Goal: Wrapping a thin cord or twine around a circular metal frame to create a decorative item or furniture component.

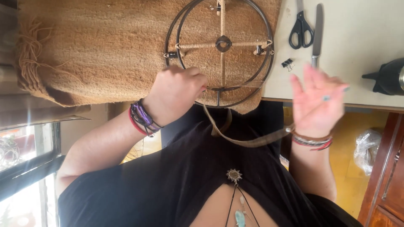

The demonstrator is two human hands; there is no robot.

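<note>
Nearest the camera, at the bottom of the frame, is a black shirt (168, 185) with a sun-shaped pendant (234, 175) hanging at the neckline. Just above that, a flat tan strip (252, 142) sags in a loop across the middle of the frame, running between the two hands.

The left hand (176, 94), left of centre, is balled up tight and pinching one end of that strip right at the lower rim of the metal hoop (219, 50). There's a stack of purple, black and red bracelets (142, 118) on that wrist. The right hand (317, 101), right of centre, is wide open with the fingers spread and pointing up, a bit motion-blurred, not gripping anything. The strip passes by its wrist, next to more bracelets, but I can't tell if it's actually touching.

The hoop is upper centre: two dark rings, one inside the other, with twine-wrapped spokes crossing at a small hub, plus a few little clips on the spokes. It lies on a coarse brown woven mat (97, 50) that fills the upper left, with its lower edge hanging just off the table.

Further right on the pale tabletop (362, 33) there's black-handled scissors (301, 26), a table knife (317, 33) beside them, and a loose black binder clip (288, 64) just below. A black tool (389, 76) pokes in at the right edge.
</note>
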